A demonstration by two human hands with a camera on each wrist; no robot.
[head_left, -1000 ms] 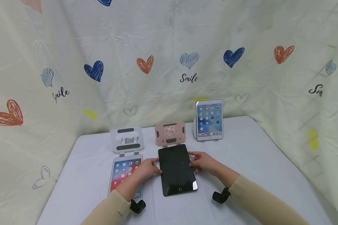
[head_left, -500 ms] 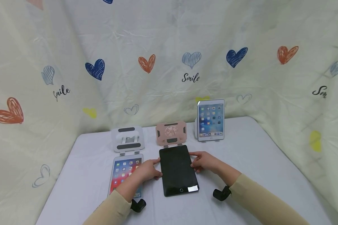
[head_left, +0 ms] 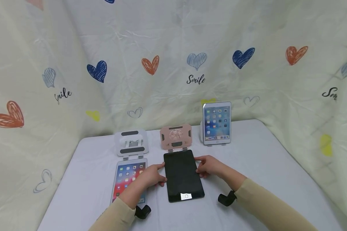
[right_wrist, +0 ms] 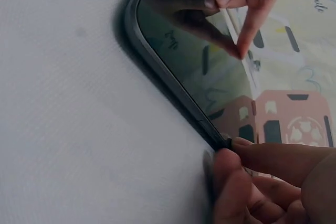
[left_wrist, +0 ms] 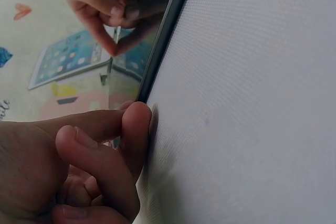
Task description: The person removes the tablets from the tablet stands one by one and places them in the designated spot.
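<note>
A black tablet (head_left: 183, 176) lies with its dark screen up just in front of a pink tablet stand (head_left: 186, 136). On its left edge my left hand (head_left: 152, 175) grips it with thumb and finger. My right hand (head_left: 209, 166) holds the opposite edge the same way. In the left wrist view, fingertips (left_wrist: 135, 116) meet at the tablet's rim, the other fingers curled below. The right wrist view shows thumb and finger of my right hand (right_wrist: 262, 182) pinching the rim. The tablet's underside is hidden.
Left of the black tablet, a white tablet (head_left: 124, 175) with a lit screen lies before a white stand (head_left: 120, 141), partly under my left forearm. At the back right another white tablet (head_left: 217, 123) stands propped up. A heart-printed cloth (head_left: 173, 32) hangs behind the table (head_left: 248, 144).
A bright reflection appeared at the black tablet's lower right corner, then shifted left onto its home button. The hands and tablet have barely moved.
</note>
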